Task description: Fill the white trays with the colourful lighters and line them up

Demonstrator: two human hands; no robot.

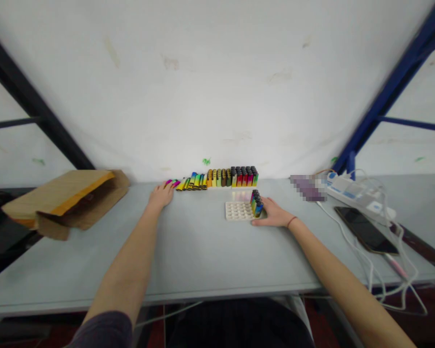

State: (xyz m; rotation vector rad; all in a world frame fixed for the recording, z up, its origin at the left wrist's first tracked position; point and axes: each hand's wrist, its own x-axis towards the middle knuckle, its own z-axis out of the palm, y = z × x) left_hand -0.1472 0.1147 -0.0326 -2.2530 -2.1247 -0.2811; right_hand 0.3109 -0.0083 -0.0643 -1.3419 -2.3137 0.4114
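A white tray with round holes (238,210) lies on the table, with a row of upright blue-and-yellow cylinders (255,204) at its right end. My right hand (271,212) is beside that row, thumb and fingers spread around the tray's right edge. My left hand (161,195) reaches to the left end of the loose cylinders, at purple and green ones (172,183); its fingertips are too small to make out. More loose yellow, blue and green cylinders (196,181) lie next to them. Behind stand filled blocks of yellow cylinders (219,178) and black-topped, multicoloured cylinders (244,177).
An open brown paper bag (68,193) lies at the left. To the right are a white power strip (358,195), a black phone (365,229), a partly pixelated purple item (308,188) and tangled white cables (371,270). A wall stands behind the table (203,251).
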